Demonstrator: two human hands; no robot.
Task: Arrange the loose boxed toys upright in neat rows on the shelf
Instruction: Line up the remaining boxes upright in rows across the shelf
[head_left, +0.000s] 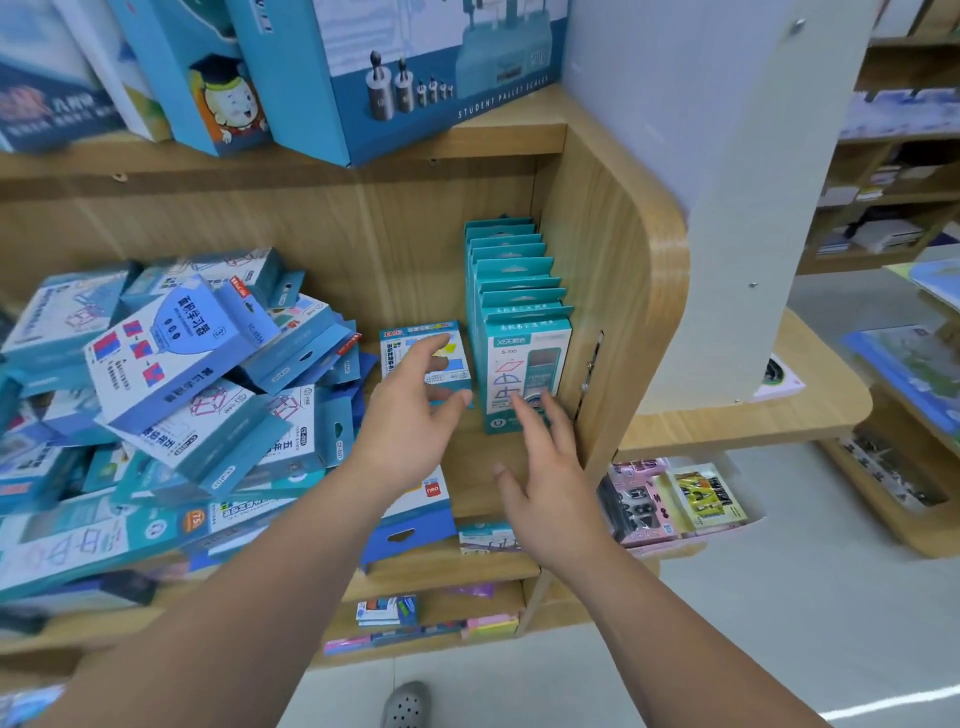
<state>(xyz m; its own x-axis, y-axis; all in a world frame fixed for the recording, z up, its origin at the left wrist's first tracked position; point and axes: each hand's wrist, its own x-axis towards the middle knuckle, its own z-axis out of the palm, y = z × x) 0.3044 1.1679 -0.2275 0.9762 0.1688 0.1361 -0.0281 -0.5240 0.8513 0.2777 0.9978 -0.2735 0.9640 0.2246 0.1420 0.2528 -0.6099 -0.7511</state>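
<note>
A neat row of several teal boxes (522, 332) stands upright along the right wall of the wooden shelf (483, 467). Just left of that row a small light-blue box (410, 345) stands upright. My left hand (410, 415) reaches over it with spread fingers, the fingertips touching its front and the thumb at its lower right corner. My right hand (545, 467) is spread flat, its fingertips against the bottom of the front teal box. A jumbled heap of loose blue boxed toys (176, 374) fills the shelf's left half.
Large blue boxes (374, 73) lean on the shelf above. A flat blue box (410, 530) lies at the shelf's front edge under my left arm. Small packets (670, 499) sit on a lower ledge to the right. More stock fills the shelf below (395, 618).
</note>
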